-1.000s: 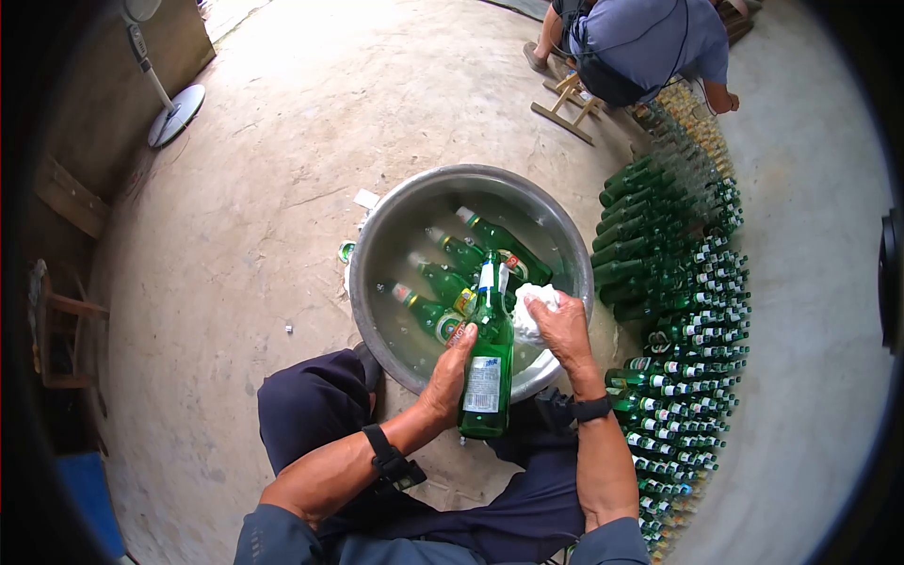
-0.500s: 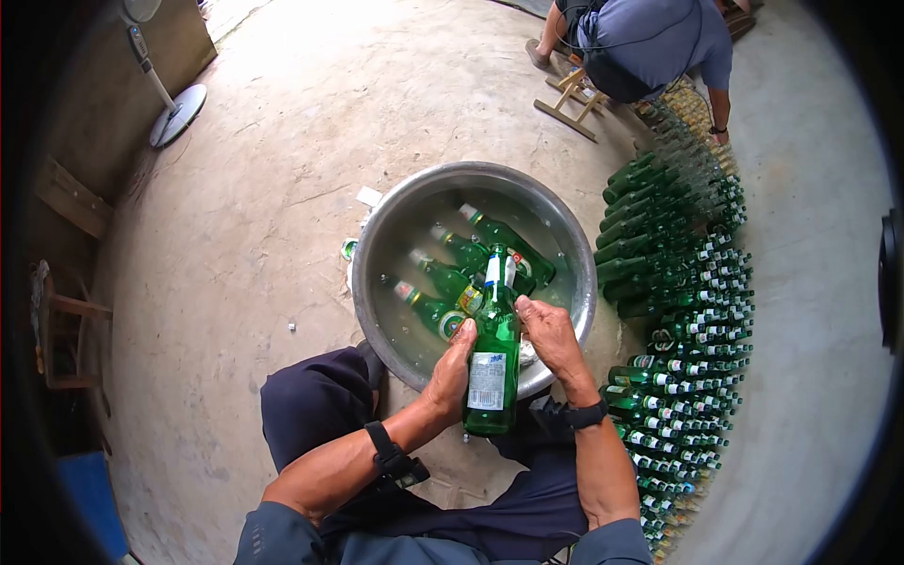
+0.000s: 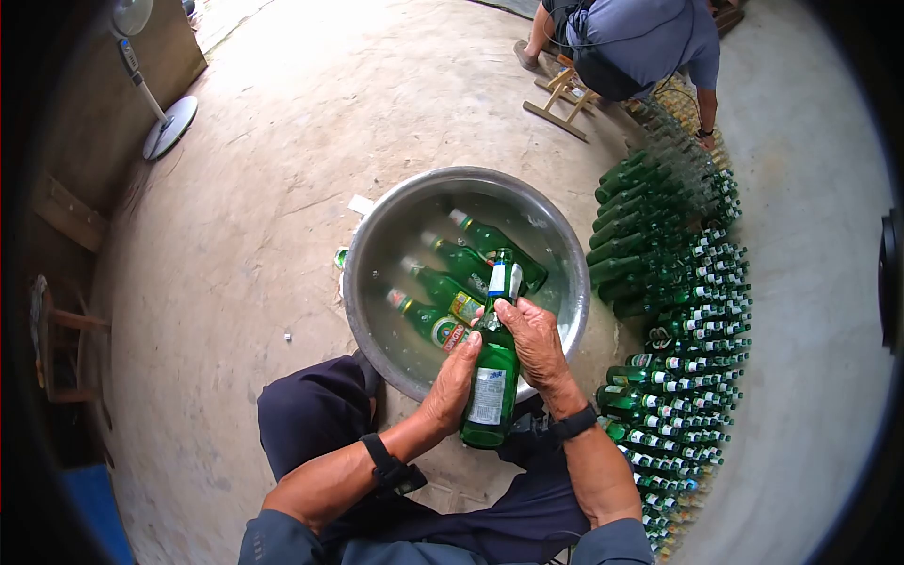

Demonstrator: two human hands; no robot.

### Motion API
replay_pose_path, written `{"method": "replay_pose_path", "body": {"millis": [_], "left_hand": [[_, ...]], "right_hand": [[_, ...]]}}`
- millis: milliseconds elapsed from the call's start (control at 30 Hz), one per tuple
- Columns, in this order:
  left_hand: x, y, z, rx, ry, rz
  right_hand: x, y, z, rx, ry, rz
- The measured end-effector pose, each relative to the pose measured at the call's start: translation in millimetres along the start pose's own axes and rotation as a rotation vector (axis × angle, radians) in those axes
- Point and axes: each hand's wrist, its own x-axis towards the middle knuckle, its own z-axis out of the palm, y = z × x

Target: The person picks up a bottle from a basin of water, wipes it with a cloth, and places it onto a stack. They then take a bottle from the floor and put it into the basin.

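A green glass beer bottle [image 3: 488, 394] is tilted over the near rim of a metal basin [image 3: 365, 344]. Its body carries a silvery white label, and another label wraps the neck. My left hand [image 3: 450, 384] is closed around the left side of the bottle, thumb on the glass. My right hand [image 3: 535, 341] grips its shoulder from the right, with the thumb lying near the base of the neck. Several other green bottles [image 3: 454, 290] lie in the cloudy water of the basin, their labels partly visible. The fingers behind the bottle are hidden.
Many green bottles [image 3: 673, 363] lie stacked in a long row at my right. Beyond them a person [image 3: 640, 42] sits bent over on a low wooden stool [image 3: 563, 104]. A standing fan [image 3: 169, 127] is at the far left, and a wooden chair [image 3: 75, 320] stands nearer.
My right hand has moved from the bottle's right side onto its shoulder, thumb now across the front. The bottle has dropped slightly lower in view. The left hand keeps its hold.
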Motion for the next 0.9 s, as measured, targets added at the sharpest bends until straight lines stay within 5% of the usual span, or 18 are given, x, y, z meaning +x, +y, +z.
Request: {"method": "replay_pose_path", "body": {"millis": [300,400,633,900], "left_hand": [[0,-8,-4,0.217,0.110,0.063],[-2,-5,-1,0.194,0.110,0.079],[-2,-4,-1,0.308,0.120,0.109],[-2,-8,-4,0.391,0.118,0.154]], "right_hand": [[2,-2,5,-0.383,0.154,-0.124],[9,6,4,-0.381,0.306,-0.337],[8,-9,1,-0.514,0.424,-0.324],[9,-23,-9,-0.561,0.301,-0.248]]}}
